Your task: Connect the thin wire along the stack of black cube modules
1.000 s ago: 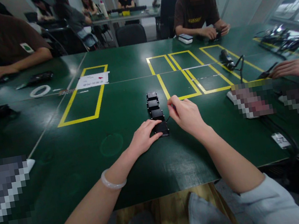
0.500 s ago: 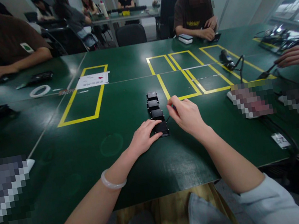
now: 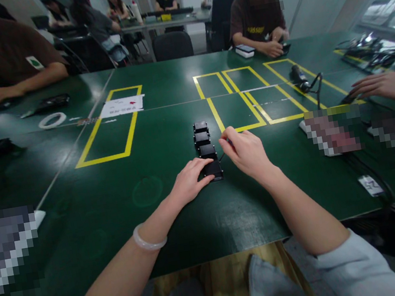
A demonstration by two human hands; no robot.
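Note:
A column of several small black blocks (image 3: 202,139) with small bright points along both sides lies on the green table in front of me. The fingers and thumb of my left hand (image 3: 192,179) grip the nearest block (image 3: 213,168) from its left side. To the right of it, my right hand (image 3: 245,149) pinches a thin dark rod (image 3: 222,157), its tip at or close to the right side of that block. Most of the rod is hidden in the fingers, so I cannot tell its exact kind.
Yellow tape rectangles (image 3: 103,160) mark the table, one under a paper sheet (image 3: 122,106). A white ring (image 3: 52,121) lies left. On the right are a black cylindrical device (image 3: 298,78), cables and another person's hand (image 3: 386,85). Other people sit opposite.
My right hand has shifted very slightly left with the rod; my left hand keeps its place on the block. At the right, the other person's hand has moved left and lower.

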